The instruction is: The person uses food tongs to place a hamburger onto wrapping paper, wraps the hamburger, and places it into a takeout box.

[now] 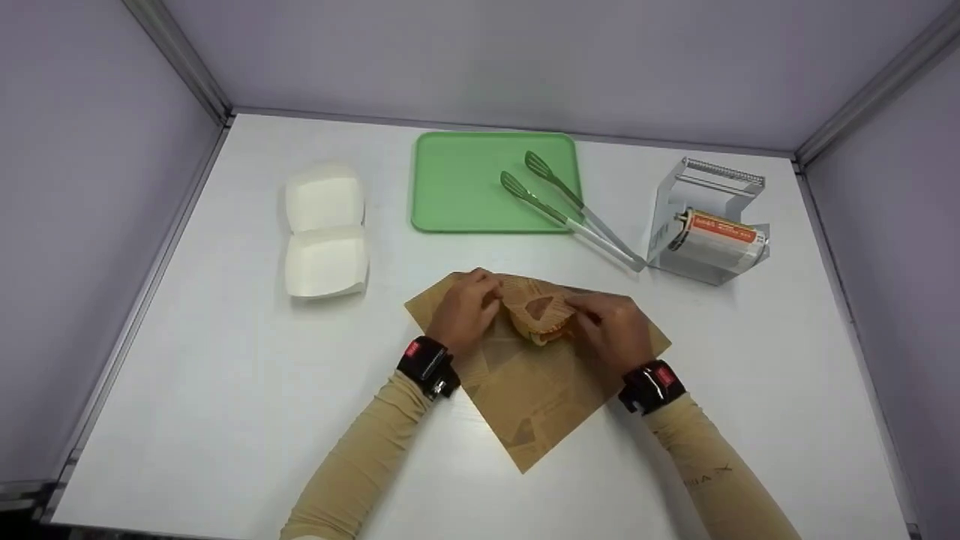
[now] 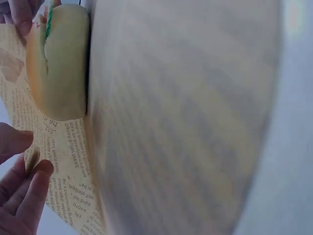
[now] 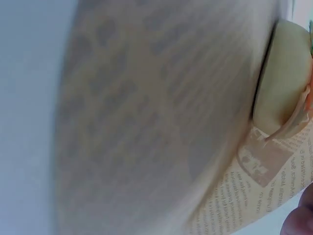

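Note:
A sheet of brown, newsprint-patterned wrapping paper point(image 1: 536, 405) lies cornerwise on the table, its far part folded over a burger point(image 1: 541, 337). Only the burger's near edge shows in the head view. My left hand point(image 1: 466, 313) pinches the paper left of the burger; in the left wrist view thumb and fingers point(image 2: 35, 193) close on the paper's edge, apart from the bun point(image 2: 66, 63). To the burger's right, my right hand point(image 1: 616, 330) pinches the folded flap. The right wrist view shows the bun point(image 3: 281, 73) with filling and just a fingertip point(image 3: 299, 218).
Behind the paper lies a green tray point(image 1: 457, 184), with tongs point(image 1: 585, 225) resting partly on it. An open white clamshell box point(image 1: 326, 262) stands at left. At right is a metal dispenser point(image 1: 667, 225) holding a wrapped roll point(image 1: 716, 244). Walls border the table's back and sides.

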A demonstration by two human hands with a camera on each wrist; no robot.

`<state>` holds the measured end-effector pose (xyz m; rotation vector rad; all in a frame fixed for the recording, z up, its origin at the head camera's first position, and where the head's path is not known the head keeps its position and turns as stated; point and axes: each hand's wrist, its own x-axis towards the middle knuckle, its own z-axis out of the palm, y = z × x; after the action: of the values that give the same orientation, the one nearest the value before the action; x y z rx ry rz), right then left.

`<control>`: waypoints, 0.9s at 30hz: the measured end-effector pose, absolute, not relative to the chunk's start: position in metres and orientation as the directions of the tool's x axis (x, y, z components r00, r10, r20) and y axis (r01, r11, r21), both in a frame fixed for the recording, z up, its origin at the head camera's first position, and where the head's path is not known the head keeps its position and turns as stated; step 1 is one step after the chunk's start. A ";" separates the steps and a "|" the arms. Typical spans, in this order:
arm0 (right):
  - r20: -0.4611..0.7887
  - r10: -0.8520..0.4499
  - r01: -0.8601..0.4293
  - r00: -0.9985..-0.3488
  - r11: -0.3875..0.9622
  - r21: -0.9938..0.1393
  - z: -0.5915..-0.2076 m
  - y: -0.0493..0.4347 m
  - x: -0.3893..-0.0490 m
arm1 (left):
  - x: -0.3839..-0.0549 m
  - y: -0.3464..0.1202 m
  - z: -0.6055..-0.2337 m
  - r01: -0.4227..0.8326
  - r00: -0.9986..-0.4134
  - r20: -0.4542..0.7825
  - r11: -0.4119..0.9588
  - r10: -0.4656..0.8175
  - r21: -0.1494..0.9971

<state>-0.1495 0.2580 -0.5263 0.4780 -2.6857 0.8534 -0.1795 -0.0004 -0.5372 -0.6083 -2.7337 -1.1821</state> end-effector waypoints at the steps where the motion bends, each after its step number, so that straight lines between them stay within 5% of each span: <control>1: 0.383 -0.248 -0.420 -0.890 0.774 -0.474 -0.527 0.258 -0.148 | -0.179 0.000 -0.538 0.401 -0.914 0.249 0.615 0.321 0.679; 8: 0.450 -0.377 -0.532 -0.810 0.795 -0.291 -0.535 0.262 -0.141 | -0.175 -0.002 -0.540 0.420 -0.907 0.252 0.674 0.338 0.608; 17: 0.457 -0.445 -0.584 -0.770 0.780 -0.224 -0.532 0.262 -0.137 | -0.169 -0.003 -0.535 0.497 -0.867 0.274 0.722 0.415 0.481; 27: 0.423 -0.443 -0.565 -0.790 0.794 -0.225 -0.530 0.261 -0.134 | -0.156 0.013 -0.515 0.711 -0.702 0.394 0.619 0.594 0.334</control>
<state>-0.1335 0.2614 -0.5298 0.7671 -2.6332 0.4879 -0.1556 0.0127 -0.5147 -1.0680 -2.5994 -0.6938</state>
